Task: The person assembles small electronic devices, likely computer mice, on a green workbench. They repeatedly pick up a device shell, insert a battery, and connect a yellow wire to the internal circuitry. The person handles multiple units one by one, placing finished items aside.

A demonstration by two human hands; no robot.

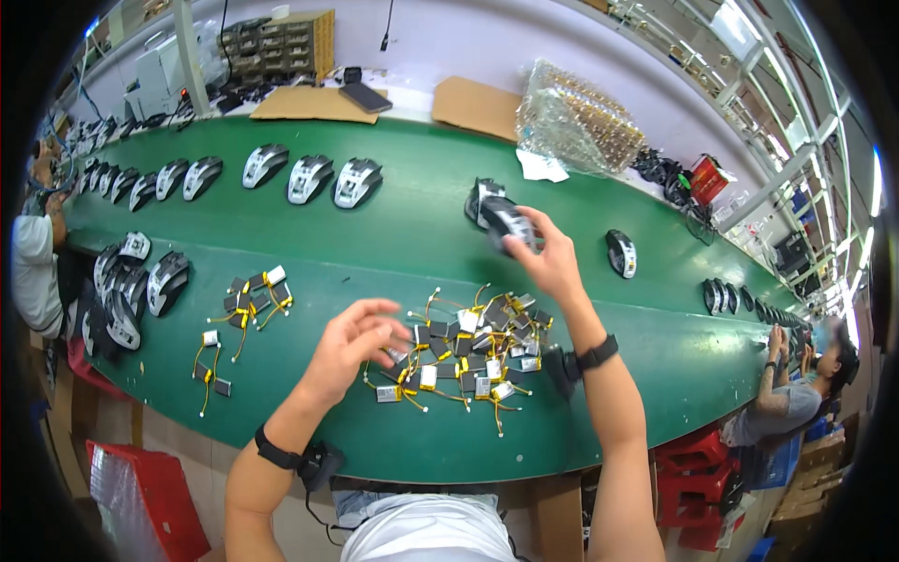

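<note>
My right hand (554, 260) grips a black and grey computer mouse (507, 221) over the middle of the bench, slightly blurred. Just behind it, touching or overlapped by it, is another mouse (483, 194). Closer to me, my left hand (348, 345) hovers at the left edge of a heap of small wired battery packs (428, 377). Its fingers are apart and nothing shows in them. The packs are silver or dark, with yellow tape and thin leads ending in white plugs.
More mice (357, 183) line the green bench (393, 239) at the back left, others are heaped (122, 290) at left. A single mouse (621, 253) lies to the right. Smaller battery groups (245, 302) lie left. Bubble wrap (571, 117) is behind; a co-worker (796, 403) sits far right.
</note>
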